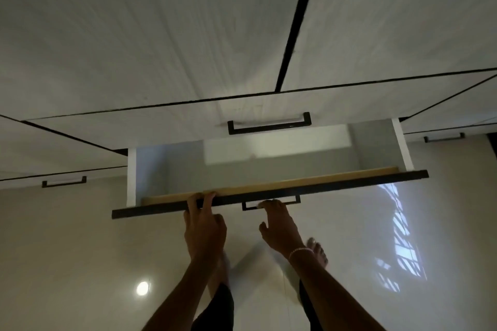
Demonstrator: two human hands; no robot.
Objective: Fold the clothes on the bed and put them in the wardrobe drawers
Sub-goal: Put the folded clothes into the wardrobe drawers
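At the far left we see a closed white drawer front with a black bar pull (64, 181), low on the white wood-grain wardrobe (161, 35). Below it the glossy beige tiled floor (67, 250) carries a round bright reflection of a lamp (142, 288). Next comes the left hand (204, 228): its arm reaches up from the bottom edge, and two fingers are hooked over the black top edge of the white open drawer (336, 181), the remaining fingers curled below the edge. This drawer stands pulled out from the middle of the wardrobe, between the closed drawers on either side and beneath another closed drawer with a black pull (269, 123); its pale inner walls and a strip of light wood behind the front show. At the centre of its front sits a thin black bar handle (293, 200), and the right hand (278, 226) grips it with bent fingers, thumb held apart. A beaded white bracelet (300, 252) circles that wrist, and a bare foot (318, 250) shows just beyond it. Further right the floor mirrors a barred window (400, 244), and another closed drawer pull (444, 137) sits at the far right.
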